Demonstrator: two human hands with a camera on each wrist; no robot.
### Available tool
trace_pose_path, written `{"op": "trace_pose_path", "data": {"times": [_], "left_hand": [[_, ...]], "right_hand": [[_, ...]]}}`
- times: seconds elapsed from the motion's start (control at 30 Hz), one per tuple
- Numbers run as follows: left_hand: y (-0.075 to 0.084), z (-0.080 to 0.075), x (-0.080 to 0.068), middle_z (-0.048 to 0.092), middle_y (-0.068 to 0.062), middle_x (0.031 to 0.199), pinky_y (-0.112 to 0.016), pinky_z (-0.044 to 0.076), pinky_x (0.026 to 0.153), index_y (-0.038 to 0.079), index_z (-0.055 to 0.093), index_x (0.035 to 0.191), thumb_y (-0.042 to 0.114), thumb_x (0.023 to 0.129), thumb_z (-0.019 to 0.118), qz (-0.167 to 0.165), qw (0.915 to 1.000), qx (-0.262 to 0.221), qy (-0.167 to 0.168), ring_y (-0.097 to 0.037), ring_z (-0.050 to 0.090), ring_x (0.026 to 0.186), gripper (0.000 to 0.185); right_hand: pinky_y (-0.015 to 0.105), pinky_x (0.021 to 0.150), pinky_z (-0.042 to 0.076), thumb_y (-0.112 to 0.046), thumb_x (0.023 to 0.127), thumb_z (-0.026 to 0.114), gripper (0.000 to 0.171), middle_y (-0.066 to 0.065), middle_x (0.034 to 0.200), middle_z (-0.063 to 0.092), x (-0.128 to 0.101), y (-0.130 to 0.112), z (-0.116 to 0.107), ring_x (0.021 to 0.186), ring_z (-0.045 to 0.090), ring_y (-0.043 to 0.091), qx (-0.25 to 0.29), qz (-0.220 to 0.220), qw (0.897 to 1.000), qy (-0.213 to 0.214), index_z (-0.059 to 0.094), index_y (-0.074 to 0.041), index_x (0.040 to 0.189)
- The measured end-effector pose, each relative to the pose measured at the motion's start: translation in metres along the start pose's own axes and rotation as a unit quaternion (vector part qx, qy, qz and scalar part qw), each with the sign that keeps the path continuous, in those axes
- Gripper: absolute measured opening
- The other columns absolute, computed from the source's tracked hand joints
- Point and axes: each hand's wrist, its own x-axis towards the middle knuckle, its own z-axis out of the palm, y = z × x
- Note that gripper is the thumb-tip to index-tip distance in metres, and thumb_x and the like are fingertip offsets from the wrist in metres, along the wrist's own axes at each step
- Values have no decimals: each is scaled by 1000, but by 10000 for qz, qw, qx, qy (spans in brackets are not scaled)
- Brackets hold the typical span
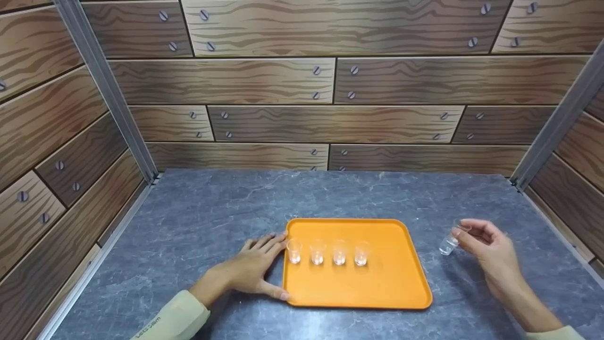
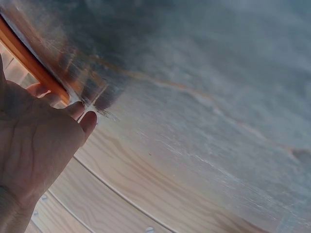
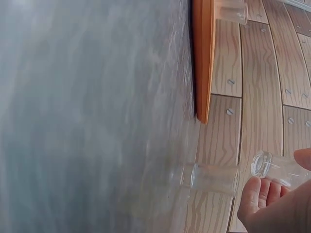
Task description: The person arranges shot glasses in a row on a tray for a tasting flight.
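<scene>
Several small clear shot glasses point(image 1: 339, 252) stand in a row on an orange tray point(image 1: 396, 288), from its left edge to past the middle. My left hand point(image 1: 252, 269) lies spread against the tray's left side, fingertips by the far corner and thumb at the near one. To the right of the tray, my right hand point(image 1: 493, 255) pinches a clear shot glass point(image 3: 282, 170) between thumb and fingers, raised above the table. Another clear shot glass point(image 3: 214, 178) stands on the table just beside it; the two overlap in the head view.
A grey-blue marbled table point(image 1: 226, 198) lies under everything. Wood-plank-patterned walls point(image 1: 273, 80) rise at the back and both sides, with metal posts point(image 1: 108, 89) at the corners.
</scene>
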Motion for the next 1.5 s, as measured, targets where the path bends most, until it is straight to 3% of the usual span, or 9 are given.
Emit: {"op": "trace_pose_path", "data": {"times": [0.17, 0.4, 0.7, 0.9, 1.07, 1.5], "left_hand": [[1, 0, 0, 9, -1, 174, -69, 21, 117, 20, 19, 166, 90, 76, 58, 9, 10000, 12, 14, -37, 15, 157, 120], [2, 0, 1, 9, -1, 174, -70, 21, 117, 21, 18, 166, 90, 76, 58, 3, 10000, -56, -2, -36, 13, 158, 120], [1, 0, 3, 10, -2, 174, -68, 22, 117, 19, 19, 166, 89, 76, 59, 49, 10000, 27, 41, -37, 15, 157, 120], [-1, 1, 2, 8, -1, 174, -68, 20, 118, 21, 17, 166, 88, 77, 59, 23, 10000, -44, -15, -36, 13, 158, 120], [-2, 0, 1, 9, -1, 174, -68, 20, 118, 20, 17, 166, 88, 77, 60, 55, 10000, -82, -1, -36, 14, 158, 120], [-1, -1, 1, 8, -1, 174, -69, 19, 118, 18, 16, 167, 89, 76, 60, 26, 9999, -127, -30, -36, 13, 158, 123]], "right_hand": [[20, 78, 57, -5, 93, 76, 21, -8, 97, 71, -3, 1, 7, 86, 68, 5, 7, 100, 9999, -112, 70, -13, 111], [20, 78, 57, -2, 93, 75, 26, -7, 100, 74, -7, 1, 17, 90, 70, 6, -212, 70, 9989, -422, 67, -1, 117], [20, 83, 56, -7, 92, 78, 38, -7, 104, 72, -11, 3, 36, 96, 69, 7, -1087, 42, 9905, -844, 61, 9, 122], [23, 85, 57, -9, 91, 79, 42, 4, 108, 71, -13, 7, 52, 98, 70, 9, -1239, 98, 9856, -1147, 61, 10, 123], [25, 86, 57, -14, 89, 82, 47, 13, 115, 69, -14, 9, 63, 99, 69, 12, -1470, 282, 9774, -1493, 60, 8, 125], [25, 88, 55, -18, 91, 80, 46, 16, 122, 67, -11, 10, 75, 106, 67, 18, -1800, 513, 9512, -2455, 61, 4, 126]]}}
